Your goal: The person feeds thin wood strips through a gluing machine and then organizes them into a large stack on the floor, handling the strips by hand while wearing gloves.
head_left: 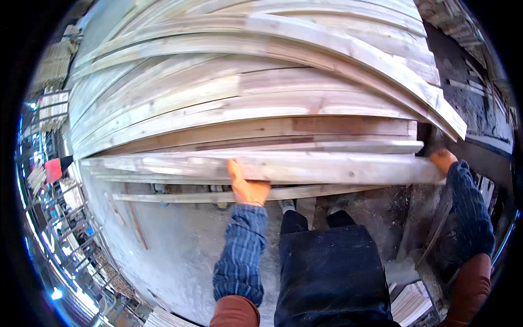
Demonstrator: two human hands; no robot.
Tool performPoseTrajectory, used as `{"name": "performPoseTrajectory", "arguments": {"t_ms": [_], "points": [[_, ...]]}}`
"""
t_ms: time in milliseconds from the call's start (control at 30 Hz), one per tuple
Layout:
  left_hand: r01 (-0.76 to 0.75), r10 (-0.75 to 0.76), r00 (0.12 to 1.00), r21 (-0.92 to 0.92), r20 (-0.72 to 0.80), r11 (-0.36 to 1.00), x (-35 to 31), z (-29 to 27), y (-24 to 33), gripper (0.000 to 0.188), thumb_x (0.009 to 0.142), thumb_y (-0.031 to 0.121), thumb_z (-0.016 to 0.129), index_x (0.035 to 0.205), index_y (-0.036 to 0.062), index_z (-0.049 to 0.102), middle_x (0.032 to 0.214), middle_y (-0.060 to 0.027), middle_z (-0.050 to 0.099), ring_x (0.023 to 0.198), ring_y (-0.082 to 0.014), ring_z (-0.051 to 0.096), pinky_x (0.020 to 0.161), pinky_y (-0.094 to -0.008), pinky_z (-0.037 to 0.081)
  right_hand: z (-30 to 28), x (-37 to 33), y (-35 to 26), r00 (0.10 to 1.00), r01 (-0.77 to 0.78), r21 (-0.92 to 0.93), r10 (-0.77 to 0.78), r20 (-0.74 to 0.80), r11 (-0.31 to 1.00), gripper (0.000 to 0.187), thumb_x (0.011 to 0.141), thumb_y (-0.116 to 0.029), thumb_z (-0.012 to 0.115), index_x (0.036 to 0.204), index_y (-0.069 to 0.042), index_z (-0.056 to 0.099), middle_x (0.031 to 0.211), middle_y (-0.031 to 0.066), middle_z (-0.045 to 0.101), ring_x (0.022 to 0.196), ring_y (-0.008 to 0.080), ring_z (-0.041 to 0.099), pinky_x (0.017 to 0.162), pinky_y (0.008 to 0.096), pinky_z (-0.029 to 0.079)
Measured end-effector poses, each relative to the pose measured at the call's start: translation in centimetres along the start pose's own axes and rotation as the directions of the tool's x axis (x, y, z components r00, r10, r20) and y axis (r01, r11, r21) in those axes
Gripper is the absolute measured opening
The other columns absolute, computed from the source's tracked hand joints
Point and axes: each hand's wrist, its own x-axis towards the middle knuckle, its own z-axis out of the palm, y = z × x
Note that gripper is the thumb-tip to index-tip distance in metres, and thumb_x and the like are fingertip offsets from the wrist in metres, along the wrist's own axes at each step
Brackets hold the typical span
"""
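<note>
A long pale wooden board lies crosswise in front of me, along the near edge of a broad stack of boards. My left hand is closed on its near edge, left of my body, with the thumb on top and the fingers hidden beneath. At the board's right end, my right hand is closed round the tip. Just behind it, a thinner board rests against the stack. Lower down, a narrow strip of wood runs below the gripped board.
Two long boards lie slanted on the stack, their right ends sticking out past it. Near my feet are the concrete floor and a bundle of wood pieces. Racks and a red item stand far left.
</note>
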Motion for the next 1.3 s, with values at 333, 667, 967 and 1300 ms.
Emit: {"name": "performPoseTrajectory", "arguments": {"t_ms": [333,667,967,1300], "points": [[-0.658,-0.071,0.748,0.752,0.66,0.052,-23.7,-5.5,-7.9,0.039,0.102,0.019,0.06,0.136,0.0015,0.054,0.124,-0.0162,0.064,0.123,-0.0276,0.06,0.105,-0.0383,0.05,13.7,-31.0,-39.5,0.059,0.54,0.661,-0.806,0.588,0.522,0.109,0.083,-0.054,0.077,0.163,-0.01,0.018,0.156,0.0238,0.042,0.141,0.036,0.044,0.118,0.0453,0.034],[-0.663,-0.348,0.698,0.748,0.626,0.016,-32.6,2.2,14.9,0.059,0.09,0.027,0.07,0.144,0.0081,0.052,0.133,-0.0131,0.064,0.123,-0.0287,0.062,0.106,-0.0362,0.048,10.9,-43.6,-28.1,0.381,0.49,0.456,-0.653,0.655,0.743,0.118,0.067,-0.054,0.091,0.161,-0.013,0.032,0.157,0.0205,0.044,0.144,0.0354,0.044,0.119,0.0435,0.035],[-0.747,-0.734,0.662,0.05,0.154,-0.663,-20.8,2.2,31.7,0.103,0.061,0.052,0.084,0.15,0.0159,0.046,0.144,-0.0162,0.055,0.133,-0.0349,0.052,0.113,-0.0474,0.04,-0.6,-53.8,-16.2,0.663,0.553,-0.139,-0.333,0.67,0.822,0.108,0.073,-0.06,0.086,0.16,-0.028,0.032,0.15,0.0223,0.051,0.134,0.0388,0.052,0.113,0.0459,0.042],[-0.684,-0.585,0.577,-0.054,0.569,-0.728,-27.8,-3.7,25.8,0.068,0.08,0.029,0.068,0.142,0.0068,0.052,0.132,-0.017,0.061,0.121,-0.0384,0.057,0.106,-0.0529,0.043,4.2,-57.5,-5.8,0.719,0.695,-0.208,-0.673,0.174,0.688,0.103,0.077,-0.035,0.088,0.161,-0.04,0.028,0.135,0.0149,0.063,0.122,0.0354,0.063,0.109,0.0459,0.045]]}}
